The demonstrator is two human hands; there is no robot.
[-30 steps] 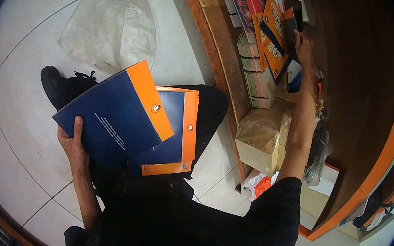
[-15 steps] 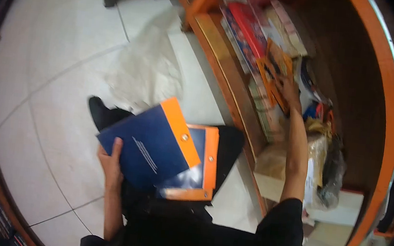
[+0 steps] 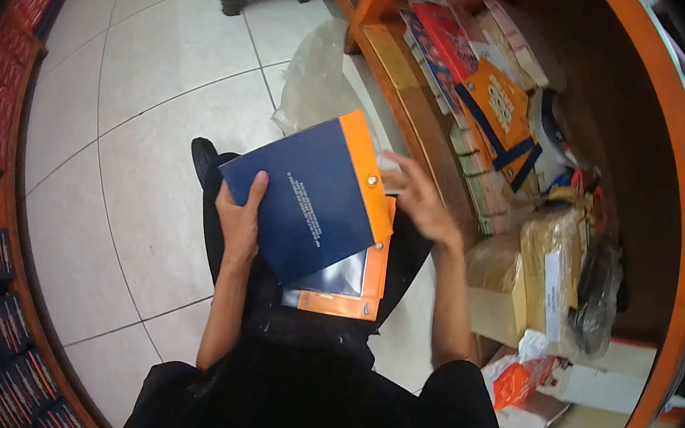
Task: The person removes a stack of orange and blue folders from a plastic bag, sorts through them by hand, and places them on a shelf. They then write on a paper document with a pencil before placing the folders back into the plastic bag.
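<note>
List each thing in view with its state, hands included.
Left hand: closed on the upper booklet
Upper booklet: shut, held aslant
Right hand: open, fingers apart
Lower booklets: stacked, partly covered
Plastic bag: crumpled
Shelf booklets: piled, overlapping
Package: wrapped in clear plastic

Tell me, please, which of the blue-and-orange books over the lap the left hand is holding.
The upper blue book with an orange edge strip: the left hand's thumb lies on its cover, while the lower books lie beneath.

white tiled floor (image 3: 145, 166), orange-edged shelving (image 3: 666, 251)
</note>
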